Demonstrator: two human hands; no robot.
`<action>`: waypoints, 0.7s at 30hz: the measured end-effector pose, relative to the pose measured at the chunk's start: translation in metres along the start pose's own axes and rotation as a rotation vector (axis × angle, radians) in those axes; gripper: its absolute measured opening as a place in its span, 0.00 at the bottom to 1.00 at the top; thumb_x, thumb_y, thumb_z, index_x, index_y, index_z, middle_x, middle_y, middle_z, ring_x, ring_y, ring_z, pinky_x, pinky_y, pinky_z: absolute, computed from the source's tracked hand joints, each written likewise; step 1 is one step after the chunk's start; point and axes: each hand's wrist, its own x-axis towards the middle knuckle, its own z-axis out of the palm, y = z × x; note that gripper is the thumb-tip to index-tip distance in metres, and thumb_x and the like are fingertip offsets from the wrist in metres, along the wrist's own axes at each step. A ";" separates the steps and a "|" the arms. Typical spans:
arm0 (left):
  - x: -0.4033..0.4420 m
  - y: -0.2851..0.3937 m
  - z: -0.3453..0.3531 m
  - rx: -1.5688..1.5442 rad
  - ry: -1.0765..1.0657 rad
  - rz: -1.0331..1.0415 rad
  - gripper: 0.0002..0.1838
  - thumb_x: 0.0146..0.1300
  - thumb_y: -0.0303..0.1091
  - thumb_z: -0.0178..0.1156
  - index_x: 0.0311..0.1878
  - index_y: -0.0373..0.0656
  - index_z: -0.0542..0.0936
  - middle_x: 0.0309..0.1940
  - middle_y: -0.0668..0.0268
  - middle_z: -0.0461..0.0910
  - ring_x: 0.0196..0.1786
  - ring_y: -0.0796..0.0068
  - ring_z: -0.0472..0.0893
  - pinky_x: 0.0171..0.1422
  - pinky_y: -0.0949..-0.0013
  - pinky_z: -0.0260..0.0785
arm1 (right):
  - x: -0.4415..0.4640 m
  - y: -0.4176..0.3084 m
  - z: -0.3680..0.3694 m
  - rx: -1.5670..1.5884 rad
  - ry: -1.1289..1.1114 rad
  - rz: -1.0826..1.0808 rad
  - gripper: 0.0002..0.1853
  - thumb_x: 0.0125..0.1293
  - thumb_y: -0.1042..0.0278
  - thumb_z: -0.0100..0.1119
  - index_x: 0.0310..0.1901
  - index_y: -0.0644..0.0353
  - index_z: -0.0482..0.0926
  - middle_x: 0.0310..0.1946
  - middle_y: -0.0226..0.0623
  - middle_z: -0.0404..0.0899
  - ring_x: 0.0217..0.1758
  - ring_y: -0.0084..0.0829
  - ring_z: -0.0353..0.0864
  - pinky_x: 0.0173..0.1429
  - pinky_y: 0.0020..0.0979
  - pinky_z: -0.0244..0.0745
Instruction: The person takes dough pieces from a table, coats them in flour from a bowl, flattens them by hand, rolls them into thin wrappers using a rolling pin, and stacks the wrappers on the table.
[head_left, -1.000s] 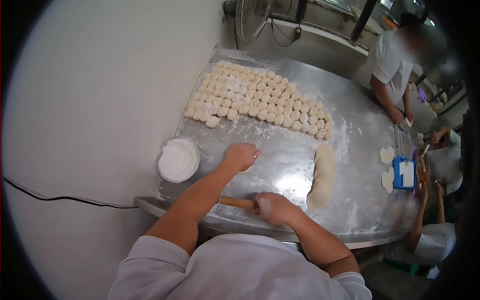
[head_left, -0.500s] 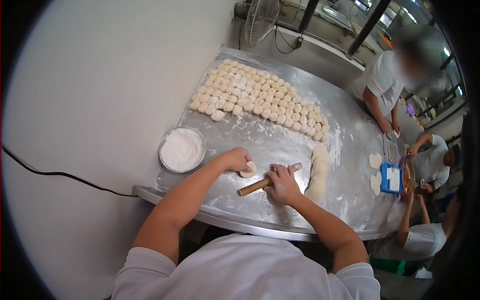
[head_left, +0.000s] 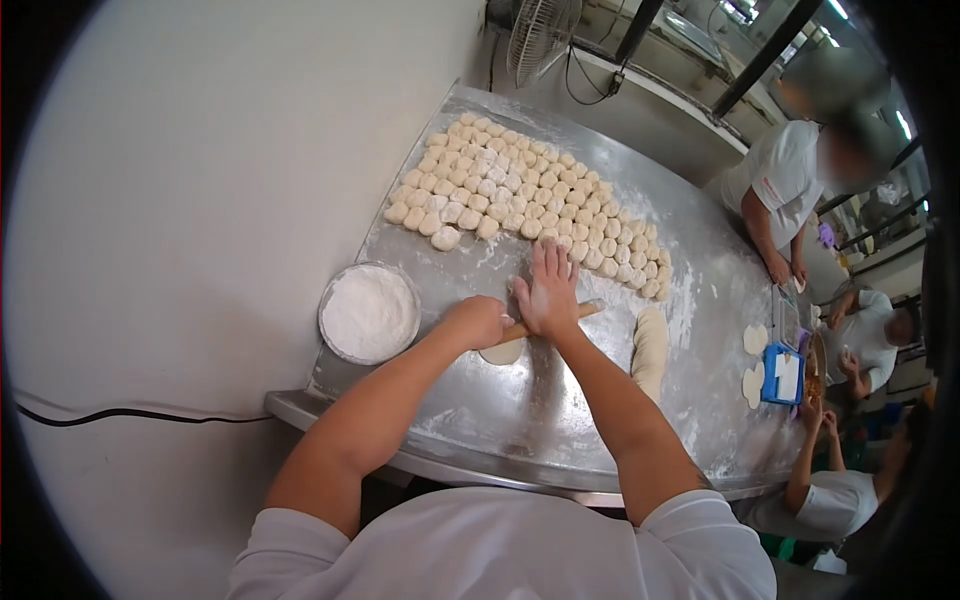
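My right hand (head_left: 550,292) lies palm down across a wooden rolling pin (head_left: 592,308), fingers stretched toward the dough balls and the thumb apart. My left hand (head_left: 478,322) is closed over the pin's left end, which it hides. Under and just on the near side of the pin is a flat, pale dough disc (head_left: 502,353), partly covered by the pin and left hand. Many floury dough balls (head_left: 540,195) sit in close rows beyond my hands. To the right of the pin rests a thick dough log (head_left: 650,350).
A bowl of flour (head_left: 370,312) stands left of my left arm. Flour dusts the metal table (head_left: 470,410). On the right are flat dough rounds (head_left: 753,385), a blue container (head_left: 782,375) and several co-workers. A fan (head_left: 540,40) hangs by the far wall.
The rolling pin has moved away from me, over the dough disc. My right hand has gone from curled round the pin to flat upon it. My left hand has shifted from the disc's edge to the pin.
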 end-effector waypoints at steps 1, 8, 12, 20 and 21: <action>0.000 -0.003 0.002 -0.030 0.003 0.031 0.17 0.73 0.45 0.70 0.47 0.38 0.89 0.41 0.47 0.90 0.41 0.47 0.89 0.50 0.51 0.81 | -0.014 0.001 -0.004 0.001 -0.047 -0.004 0.39 0.79 0.48 0.53 0.85 0.59 0.60 0.88 0.58 0.51 0.90 0.60 0.50 0.88 0.66 0.43; 0.010 -0.012 -0.001 -0.240 -0.445 -0.127 0.16 0.71 0.40 0.70 0.46 0.32 0.89 0.36 0.51 0.89 0.24 0.65 0.87 0.30 0.55 0.79 | -0.154 0.025 -0.044 0.032 -0.282 -0.069 0.33 0.81 0.49 0.51 0.82 0.53 0.67 0.86 0.52 0.57 0.89 0.60 0.53 0.86 0.71 0.42; -0.004 0.019 -0.029 0.047 -0.360 -0.170 0.20 0.72 0.46 0.68 0.48 0.35 0.91 0.43 0.48 0.91 0.38 0.55 0.91 0.46 0.51 0.83 | -0.060 -0.004 -0.010 -0.101 -0.207 0.044 0.41 0.79 0.45 0.52 0.86 0.56 0.57 0.89 0.55 0.47 0.91 0.60 0.46 0.88 0.70 0.38; 0.009 0.002 -0.010 -0.022 -0.221 -0.041 0.21 0.73 0.48 0.67 0.49 0.36 0.90 0.44 0.49 0.91 0.48 0.54 0.91 0.55 0.51 0.82 | -0.086 -0.001 -0.022 0.033 -0.200 0.068 0.37 0.80 0.50 0.52 0.83 0.61 0.63 0.86 0.60 0.54 0.89 0.62 0.51 0.88 0.66 0.42; 0.010 0.004 -0.012 -0.139 -0.269 -0.099 0.20 0.72 0.46 0.68 0.49 0.36 0.90 0.43 0.49 0.91 0.47 0.56 0.91 0.54 0.52 0.82 | -0.118 0.005 -0.036 0.021 -0.280 0.048 0.35 0.80 0.50 0.52 0.82 0.58 0.66 0.86 0.60 0.55 0.89 0.63 0.51 0.87 0.67 0.42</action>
